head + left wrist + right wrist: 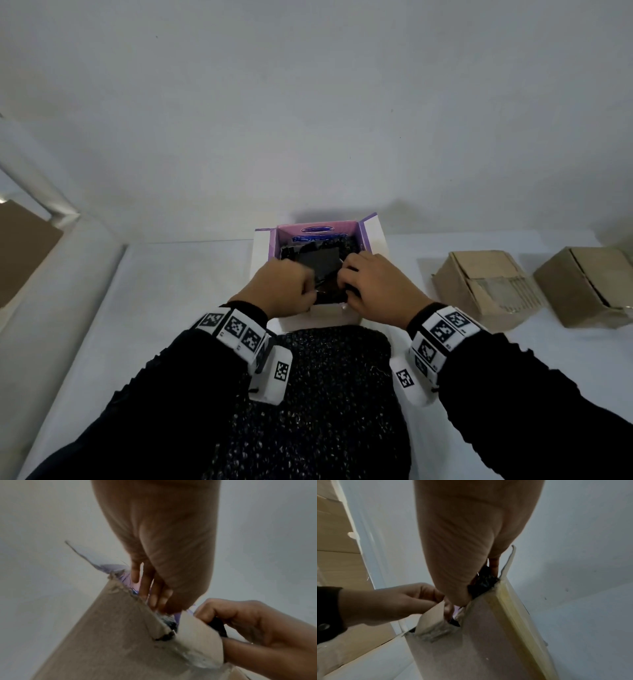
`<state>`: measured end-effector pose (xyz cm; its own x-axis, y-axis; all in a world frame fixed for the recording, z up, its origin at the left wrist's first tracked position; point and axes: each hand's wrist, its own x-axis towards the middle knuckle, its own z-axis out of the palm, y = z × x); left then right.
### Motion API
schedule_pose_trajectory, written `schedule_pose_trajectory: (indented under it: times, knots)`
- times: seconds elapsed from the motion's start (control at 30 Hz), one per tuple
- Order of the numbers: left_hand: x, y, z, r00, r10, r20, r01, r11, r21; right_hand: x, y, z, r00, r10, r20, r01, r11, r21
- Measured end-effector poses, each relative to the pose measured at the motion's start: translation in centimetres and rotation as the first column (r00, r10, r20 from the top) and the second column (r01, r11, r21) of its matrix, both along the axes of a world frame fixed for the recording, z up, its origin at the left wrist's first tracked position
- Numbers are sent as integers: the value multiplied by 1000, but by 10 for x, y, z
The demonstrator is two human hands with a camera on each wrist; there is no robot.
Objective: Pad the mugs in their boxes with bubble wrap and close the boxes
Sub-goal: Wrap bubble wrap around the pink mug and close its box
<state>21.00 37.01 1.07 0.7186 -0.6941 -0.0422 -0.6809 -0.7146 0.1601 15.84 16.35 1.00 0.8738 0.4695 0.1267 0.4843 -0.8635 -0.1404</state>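
Observation:
A white box with a purple inside stands open at the middle of the table. Black bubble wrap fills it, and no mug shows under the wrap. My left hand and right hand sit side by side at the box's near edge, fingers curled down into it on the wrap. In the right wrist view my right hand grips black bubble wrap at the box corner. In the left wrist view my left hand reaches inside the near wall. A small torn flap stands between the hands.
A loose sheet of black bubble wrap lies on the table between my forearms. Two brown cardboard boxes lie at the right. A brown cardboard piece leans at the far left. A white wall stands close behind the box.

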Motion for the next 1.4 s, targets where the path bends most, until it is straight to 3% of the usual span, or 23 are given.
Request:
schedule_pose_trajectory:
  times: [0.03,0.1,0.23,0.3,0.47,0.53,0.63,0.73,0.87,1.0,1.1,1.13,1.27,1.4]
  knots:
    - [4,0,-3,996,15,87,-6,995,-102,-1,1,-1,1000,-2,-1,2,1000,26]
    - [10,-3,-9,986,30,163,-12,993,-114,0,4,0,1000,5,-19,-3,998,65]
    - [9,-14,-13,999,-17,39,10,984,177,4,10,5,998,-26,-57,26,1000,9]
    - [11,-15,-12,999,-2,47,-11,963,270,6,10,5,996,-69,-62,66,997,-46]
    - [10,0,-5,960,-37,277,-7,988,157,7,7,2,983,-148,-110,144,989,-41]
    - [9,7,-2,956,41,290,-95,980,174,6,7,6,980,-160,-115,151,985,-83]
    - [2,8,9,927,198,318,-300,901,312,5,11,16,985,-133,-113,108,973,-206]
    - [-6,-1,12,898,262,354,-386,854,348,8,12,21,981,-124,-152,76,953,-293]
    - [-3,-7,8,906,266,329,-374,868,326,9,7,21,971,-134,-197,64,943,-325]
    - [3,-6,-4,931,303,202,-352,889,293,4,7,23,945,-146,-292,38,938,-345]
    - [2,-6,-6,948,271,166,-315,869,382,0,9,20,901,-161,-403,18,941,-337]
    - [2,-6,-5,953,267,143,-302,858,416,-1,10,19,901,-172,-399,40,947,-320]
    - [1,-14,0,937,324,131,-348,834,428,-5,10,10,981,-134,-141,96,964,-250]
    - [2,-22,0,935,327,140,-349,771,532,-10,7,3,973,-136,-187,86,963,-254]
